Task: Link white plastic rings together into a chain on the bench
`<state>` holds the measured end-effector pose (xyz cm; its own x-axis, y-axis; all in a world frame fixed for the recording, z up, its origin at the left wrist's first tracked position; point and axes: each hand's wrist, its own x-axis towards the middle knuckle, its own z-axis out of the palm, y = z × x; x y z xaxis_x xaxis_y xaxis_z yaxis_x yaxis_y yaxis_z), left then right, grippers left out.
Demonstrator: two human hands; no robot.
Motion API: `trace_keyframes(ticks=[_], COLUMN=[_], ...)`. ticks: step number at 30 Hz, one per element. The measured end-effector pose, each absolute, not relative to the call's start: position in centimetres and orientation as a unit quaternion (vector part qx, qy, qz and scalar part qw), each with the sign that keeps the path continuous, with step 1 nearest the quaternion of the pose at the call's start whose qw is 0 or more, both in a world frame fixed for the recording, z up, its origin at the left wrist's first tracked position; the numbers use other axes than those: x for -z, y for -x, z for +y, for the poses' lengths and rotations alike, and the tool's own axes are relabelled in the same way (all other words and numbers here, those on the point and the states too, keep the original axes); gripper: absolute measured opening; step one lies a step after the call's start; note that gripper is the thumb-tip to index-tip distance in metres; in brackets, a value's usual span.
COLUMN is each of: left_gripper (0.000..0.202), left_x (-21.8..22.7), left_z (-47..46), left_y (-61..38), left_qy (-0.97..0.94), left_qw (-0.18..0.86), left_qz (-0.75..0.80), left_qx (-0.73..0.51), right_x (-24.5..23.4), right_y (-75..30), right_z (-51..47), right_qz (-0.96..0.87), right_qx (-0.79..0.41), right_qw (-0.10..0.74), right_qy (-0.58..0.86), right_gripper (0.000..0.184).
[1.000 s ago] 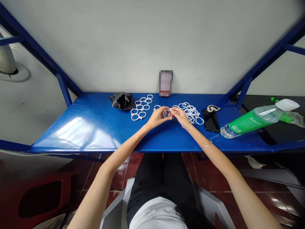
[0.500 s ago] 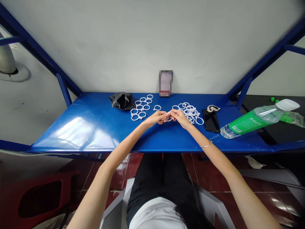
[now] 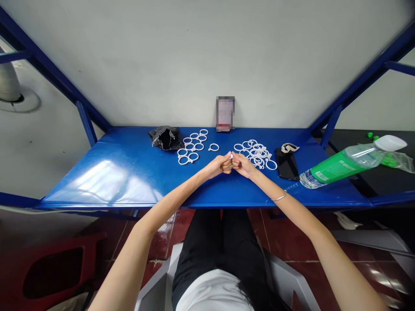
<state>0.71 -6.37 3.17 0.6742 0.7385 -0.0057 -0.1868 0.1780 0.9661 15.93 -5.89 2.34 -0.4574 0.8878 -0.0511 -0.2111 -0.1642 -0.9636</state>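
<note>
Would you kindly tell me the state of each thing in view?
Left hand: pinching white piece
Right hand: pinching white piece
White piece: mostly hidden
Ring pile: overlapping
Ring cluster: spread flat
Lone ring: apart
Black bag: open
Black phone: screen dark
Blurred device: propped upright
Bottle: capped

Blue table [image 3: 145,170] with white rings [image 3: 260,153], black bag [image 3: 162,134], phone [image 3: 287,165], bottle [image 3: 340,167].

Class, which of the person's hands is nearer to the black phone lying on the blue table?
Right. The right hand is left of the black phone; the left hand is farther left, on the right hand's far side.
</note>
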Motion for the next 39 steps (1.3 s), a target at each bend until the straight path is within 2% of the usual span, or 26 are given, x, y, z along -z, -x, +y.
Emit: trace_keyframes(ticks=[12, 16, 18, 21, 23, 26, 33, 39], left_gripper=[0.072, 0.071, 0.067, 0.049, 0.04, 0.042, 0.048, 0.048], left_x=[-4.2, -4.5, -4.6, -4.5, -4.4, -4.1, -3.8, -3.7], left_z=[-6.9, -6.8, -6.6, -6.2, -6.0, -5.6, -5.0, -4.6], left_y=[-0.9, -0.7, -0.5, 0.0, 0.3, 0.7, 1.3, 1.8], left_qy=[-0.546, -0.503, -0.481, -0.466, -0.469, -0.493, -0.562, -0.592], left_qw=[0.726, 0.759, 0.772, 0.769, 0.747, 0.69, 0.55, 0.498], left_qz=[0.245, 0.244, 0.24, 0.215, 0.212, 0.249, 0.315, 0.352], left_qx=[-0.338, -0.335, -0.339, -0.382, -0.42, -0.468, -0.531, -0.526], right_x=[-3.2, -3.4, -3.6, -3.8, -3.8, -3.5, -2.7, -2.5], right_y=[-15.6, -15.6, -15.7, -16.0, -16.1, -16.2, -16.6, -16.5], right_z=[-6.1, -6.1, -6.0, -5.9, -5.8, -5.7, -5.4, -5.6], right_qz=[-0.477, -0.468, -0.455, -0.425, -0.41, -0.407, -0.517, -0.611], right_qx=[-0.707, -0.701, -0.704, -0.717, -0.725, -0.719, -0.608, -0.499], right_qw=[0.422, 0.431, 0.44, 0.462, 0.473, 0.482, 0.497, 0.511], right_qy=[0.309, 0.322, 0.324, 0.302, 0.288, 0.291, 0.34, 0.342], right_gripper=[0.07, 0.067, 0.064, 0.053, 0.041, 0.03, 0.035, 0.042])
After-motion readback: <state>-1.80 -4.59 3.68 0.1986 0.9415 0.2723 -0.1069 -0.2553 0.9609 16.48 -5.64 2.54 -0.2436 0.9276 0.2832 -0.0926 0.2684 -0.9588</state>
